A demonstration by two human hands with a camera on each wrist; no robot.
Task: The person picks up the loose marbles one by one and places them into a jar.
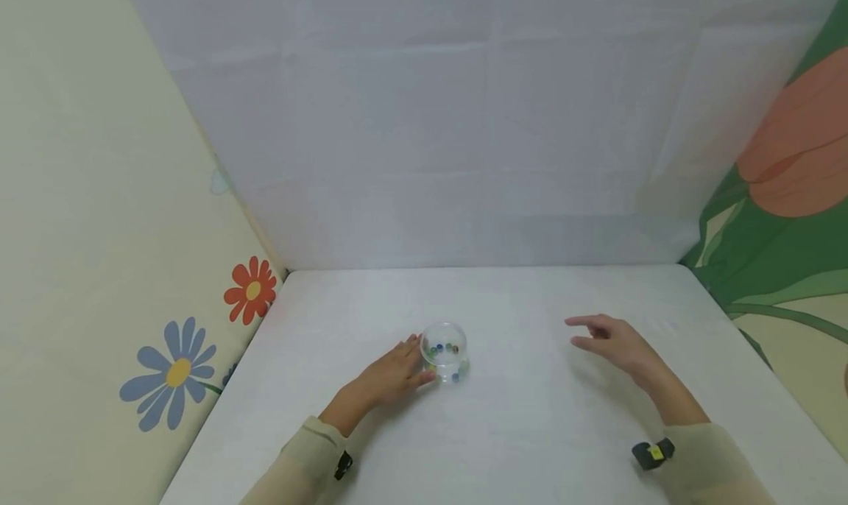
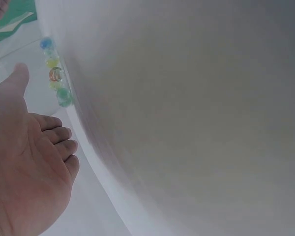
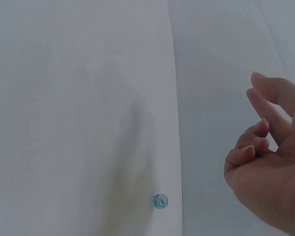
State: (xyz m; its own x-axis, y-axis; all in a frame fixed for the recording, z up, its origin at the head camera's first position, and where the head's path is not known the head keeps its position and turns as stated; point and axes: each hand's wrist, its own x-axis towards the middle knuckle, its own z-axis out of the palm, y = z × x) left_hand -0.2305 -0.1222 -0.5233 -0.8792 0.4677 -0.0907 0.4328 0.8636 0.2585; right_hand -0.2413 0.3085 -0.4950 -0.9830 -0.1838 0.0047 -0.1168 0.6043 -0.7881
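A clear round cup [image 1: 444, 336] with several coloured glass marbles [image 2: 55, 74] at its bottom stands on the white table. My left hand [image 1: 394, 372] lies against the cup's left side, thumb extended in front and the other fingers at the back left; the left wrist view shows them loosely bent, not wrapped round it. To the right, my right hand [image 1: 616, 343] hovers over the table. Its index finger and thumb stretch out with a gap between them and nothing visible in it; the other fingers curl in. One light-blue clear marble [image 3: 160, 201] lies on the surface in the right wrist view.
The white table [image 1: 517, 439] meets a white sheet [image 1: 464, 122] hanging behind it. Flower-patterned cloth [image 1: 165, 372] lines the left side, and a green and orange floral cloth [image 1: 795, 240] the right. Each wrist carries a small black device [image 1: 652, 454].
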